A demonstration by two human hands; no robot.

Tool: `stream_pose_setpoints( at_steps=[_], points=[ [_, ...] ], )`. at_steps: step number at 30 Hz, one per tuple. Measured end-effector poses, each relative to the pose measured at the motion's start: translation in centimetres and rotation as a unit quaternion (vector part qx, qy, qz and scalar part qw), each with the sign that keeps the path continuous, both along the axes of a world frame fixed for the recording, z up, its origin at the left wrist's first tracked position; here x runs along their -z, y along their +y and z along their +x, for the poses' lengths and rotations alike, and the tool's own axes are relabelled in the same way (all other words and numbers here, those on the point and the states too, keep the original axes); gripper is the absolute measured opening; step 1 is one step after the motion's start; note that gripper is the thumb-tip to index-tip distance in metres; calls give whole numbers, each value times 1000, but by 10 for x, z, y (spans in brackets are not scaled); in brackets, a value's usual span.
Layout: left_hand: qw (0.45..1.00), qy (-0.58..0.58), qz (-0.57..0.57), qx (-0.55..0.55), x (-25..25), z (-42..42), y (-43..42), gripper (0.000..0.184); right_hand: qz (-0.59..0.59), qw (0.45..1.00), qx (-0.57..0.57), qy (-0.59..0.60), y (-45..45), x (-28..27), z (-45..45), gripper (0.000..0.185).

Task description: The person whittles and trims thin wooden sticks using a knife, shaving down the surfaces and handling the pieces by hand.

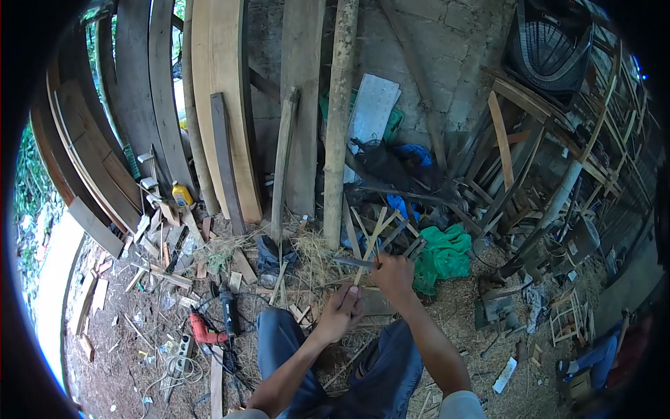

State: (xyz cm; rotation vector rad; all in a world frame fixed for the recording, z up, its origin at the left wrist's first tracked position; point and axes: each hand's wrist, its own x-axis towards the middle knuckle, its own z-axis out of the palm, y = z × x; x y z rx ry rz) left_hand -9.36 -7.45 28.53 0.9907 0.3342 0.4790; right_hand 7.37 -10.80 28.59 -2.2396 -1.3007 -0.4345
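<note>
My left hand (340, 311) is closed around the lower end of a thin light wooden strip (372, 242), which slants up and away from me. My right hand (393, 278) grips a knife (354, 262) by its handle. The grey blade points left and lies across the strip, just above my left hand. Both hands are in front of my knees, the right one slightly higher.
A red drill (203, 329), a dark power tool (227, 311) and a power strip (183, 354) lie on the left. Green cloth (444, 253) is right of my hands. Planks (301, 140) and a pole (340, 133) stand ahead. Another person's leg (599, 362) shows at lower right.
</note>
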Motion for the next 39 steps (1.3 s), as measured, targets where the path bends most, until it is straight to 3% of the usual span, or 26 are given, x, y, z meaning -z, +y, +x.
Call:
stream_pose_setpoints(
  at_steps=[2,5,11,16,20,21,23,25,28,36,39],
  points=[
    [998,-6,-55,10,-3,-2,2,22,5,996,-89,21,-6,7,-7,5],
    [999,-11,-34,-10,-5,0,5,23,15,995,-100,-19,-12,8,-23,4],
    [999,-3,-38,5,-3,-3,-10,23,-16,1000,6,9,0,7,8,4],
    [986,-7,-157,62,-19,-1,-1,20,-4,999,-33,39,-2,9,15,7],
    [983,59,-159,66,-12,4,18,21,-43,985,-121,113,-8,4,3,5],
    [990,68,-116,40,-17,7,14,22,-44,985,-119,115,-10,6,-3,5],
    [995,74,-72,16,-15,11,10,23,-13,994,-109,0,-11,9,-13,9],
    [998,53,27,8,-8,11,7,23,18,993,-114,5,-10,6,-15,9],
    [993,86,78,-15,-13,7,1,26,49,993,-106,10,-9,-1,-21,9],
    [999,18,-28,18,-4,6,-8,26,73,997,-35,4,0,15,0,6],
    [999,20,-44,20,3,5,-8,30,27,999,5,-25,1,16,12,6]
  ],
)
